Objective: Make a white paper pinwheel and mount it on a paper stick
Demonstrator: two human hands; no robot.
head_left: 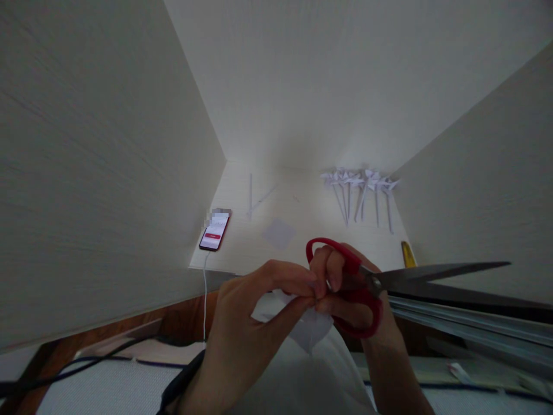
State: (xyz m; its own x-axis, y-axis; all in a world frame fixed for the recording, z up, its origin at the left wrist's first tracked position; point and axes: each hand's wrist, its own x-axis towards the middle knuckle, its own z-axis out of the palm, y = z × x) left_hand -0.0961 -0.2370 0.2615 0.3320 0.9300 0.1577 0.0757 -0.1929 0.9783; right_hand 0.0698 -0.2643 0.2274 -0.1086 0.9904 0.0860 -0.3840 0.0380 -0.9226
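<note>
My left hand (248, 314) pinches a small piece of white paper (309, 328) between thumb and fingers, close to my body. My right hand (345, 288) has its fingers through the red handles of a pair of scissors (375, 282). The scissors' long metal blades point right and lie nearly closed. Both hands meet over the paper, fingertips touching it.
A phone (215, 230) with a lit screen lies on the white desk (276, 202), with a white cable running down from it. Several white paper pinwheels (363, 184) lie at the back right. A square paper sheet (279, 233) and thin white sticks (251, 196) lie mid-desk. White walls flank both sides.
</note>
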